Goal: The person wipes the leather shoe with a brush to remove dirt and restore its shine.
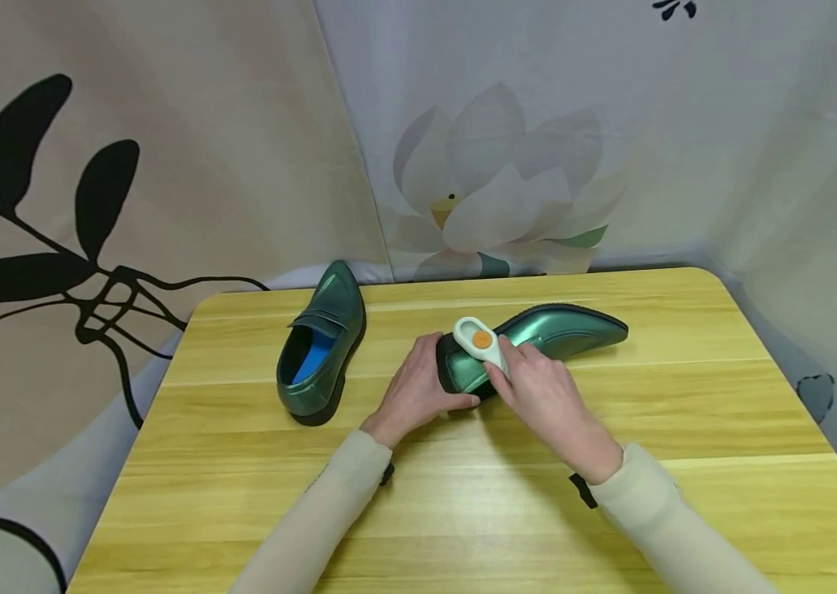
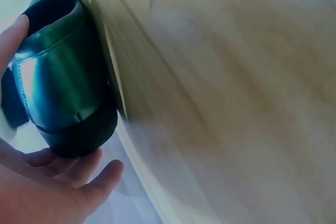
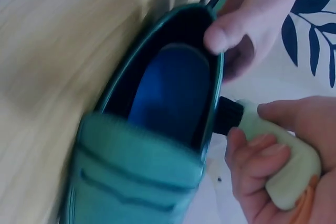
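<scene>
A shiny green loafer [image 1: 574,330] lies on its side on the table, toe toward the right, its blue insole [image 3: 170,93] showing in the right wrist view. My left hand [image 1: 418,392] grips its heel end, thumb on the opening's rim and fingers by the heel [image 2: 79,137]. In my right hand [image 1: 548,400] is a small white shoe brush [image 1: 469,332] with an orange oval on its back. Its black head [image 3: 228,115] is right against the loafer's upper side, just below the opening.
A matching green loafer [image 1: 337,301] stands upright at the left, toe toward the back edge. The light wooden table [image 1: 500,511] carries both shoes. Behind it hangs a pale curtain [image 1: 240,165] printed with leaves and a flower.
</scene>
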Action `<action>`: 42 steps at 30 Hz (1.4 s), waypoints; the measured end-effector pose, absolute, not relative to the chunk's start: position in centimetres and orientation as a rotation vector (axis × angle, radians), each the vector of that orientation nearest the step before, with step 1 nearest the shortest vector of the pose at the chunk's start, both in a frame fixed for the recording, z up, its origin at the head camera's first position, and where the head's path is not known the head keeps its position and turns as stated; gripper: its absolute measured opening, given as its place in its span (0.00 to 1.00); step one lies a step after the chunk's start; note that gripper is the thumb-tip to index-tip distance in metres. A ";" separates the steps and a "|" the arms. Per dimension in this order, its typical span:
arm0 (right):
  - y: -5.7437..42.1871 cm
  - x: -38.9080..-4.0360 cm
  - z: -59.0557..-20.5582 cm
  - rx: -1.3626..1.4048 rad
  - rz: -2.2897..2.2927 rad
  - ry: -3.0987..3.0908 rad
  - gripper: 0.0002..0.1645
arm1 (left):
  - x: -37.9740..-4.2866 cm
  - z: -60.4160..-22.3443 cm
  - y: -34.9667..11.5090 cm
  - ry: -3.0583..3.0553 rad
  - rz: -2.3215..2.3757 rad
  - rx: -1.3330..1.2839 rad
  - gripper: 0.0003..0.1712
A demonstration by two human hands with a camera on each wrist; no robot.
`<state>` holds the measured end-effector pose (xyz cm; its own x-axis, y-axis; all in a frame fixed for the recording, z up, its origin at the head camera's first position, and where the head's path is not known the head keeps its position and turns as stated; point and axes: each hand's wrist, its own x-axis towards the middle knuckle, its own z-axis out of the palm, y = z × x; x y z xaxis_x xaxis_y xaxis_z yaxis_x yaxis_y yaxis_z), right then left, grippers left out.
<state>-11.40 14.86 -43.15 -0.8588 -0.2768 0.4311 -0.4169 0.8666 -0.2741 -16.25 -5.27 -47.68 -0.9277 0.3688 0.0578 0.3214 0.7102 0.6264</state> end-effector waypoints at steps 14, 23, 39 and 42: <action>17.0 -11.5 -41.8 0.383 0.719 -2.697 0.23 | -15.6 -47.0 -3.8 2.981 1.129 0.778 0.63; 17.1 -11.0 -41.6 0.442 0.739 -2.650 0.25 | -15.5 -47.1 -3.6 3.067 1.063 0.883 0.64; 20.8 -10.6 -42.0 0.328 0.726 -2.631 0.26 | -15.2 -46.9 -3.3 3.162 0.920 0.985 0.64; 20.4 -10.4 -41.9 0.353 0.722 -2.644 0.26 | -15.1 -46.9 -3.3 3.174 0.904 1.005 0.64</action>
